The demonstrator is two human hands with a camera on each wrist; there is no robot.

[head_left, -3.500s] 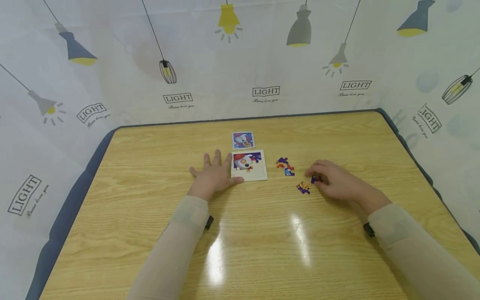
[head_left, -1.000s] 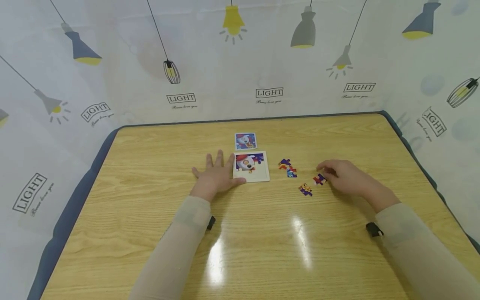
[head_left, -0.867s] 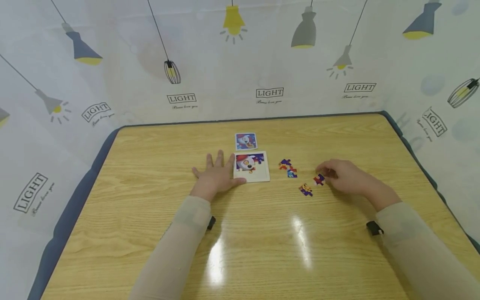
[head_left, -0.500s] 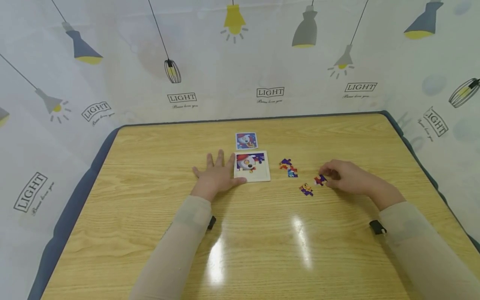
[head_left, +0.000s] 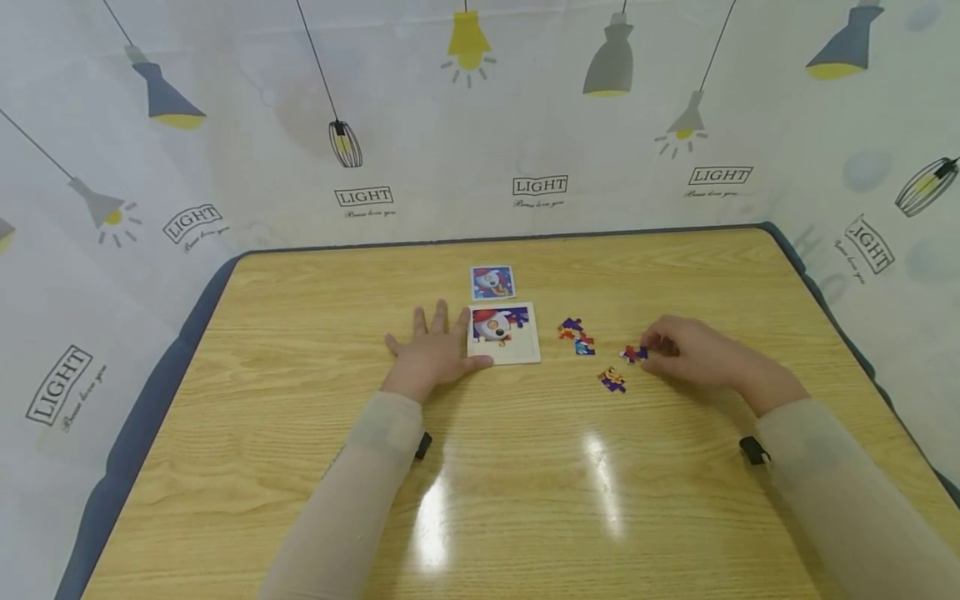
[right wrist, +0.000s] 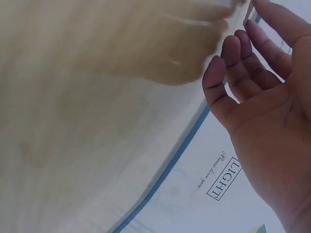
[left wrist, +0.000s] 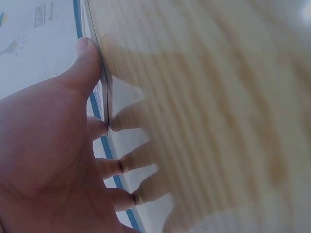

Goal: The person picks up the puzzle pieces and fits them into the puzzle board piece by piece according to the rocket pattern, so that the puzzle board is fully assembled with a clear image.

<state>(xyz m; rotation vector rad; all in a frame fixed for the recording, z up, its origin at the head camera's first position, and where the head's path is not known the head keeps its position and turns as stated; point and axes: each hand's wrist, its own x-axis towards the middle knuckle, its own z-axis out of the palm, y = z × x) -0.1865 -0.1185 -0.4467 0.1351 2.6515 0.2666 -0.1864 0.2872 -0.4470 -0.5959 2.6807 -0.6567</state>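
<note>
My left hand (head_left: pixel 429 354) lies flat with fingers spread, thumb and index finger against the left side of a white puzzle tray (head_left: pixel 517 352). The tray's upper part holds joined puzzle pieces showing a white face with a red top. Over at the right, my right hand (head_left: pixel 693 354) pinches a purple and red puzzle piece (head_left: pixel 633 354) between thumb and index finger. In the right wrist view that puzzle piece (right wrist: pixel 249 10) appears edge-on between the fingertips, and the other fingers curl loosely. The left wrist view has the left hand's palm (left wrist: pixel 48 150) and thumb beside the tray's edge.
A small square picture card (head_left: pixel 492 282) lies just behind the tray. Two loose puzzle pieces, one purple and orange (head_left: pixel 570 327) and one blue and red (head_left: pixel 585 345), lie right of the tray. A yellow and purple piece (head_left: pixel 612 380) lies nearer me. A patterned cloth (head_left: pixel 420 125) hangs behind the wooden table (head_left: pixel 300 333).
The right hand has shifted slightly right, and the piece it pinches, earlier mostly covered by the fingers, shows more and has turned. The left hand and tray stay in place.
</note>
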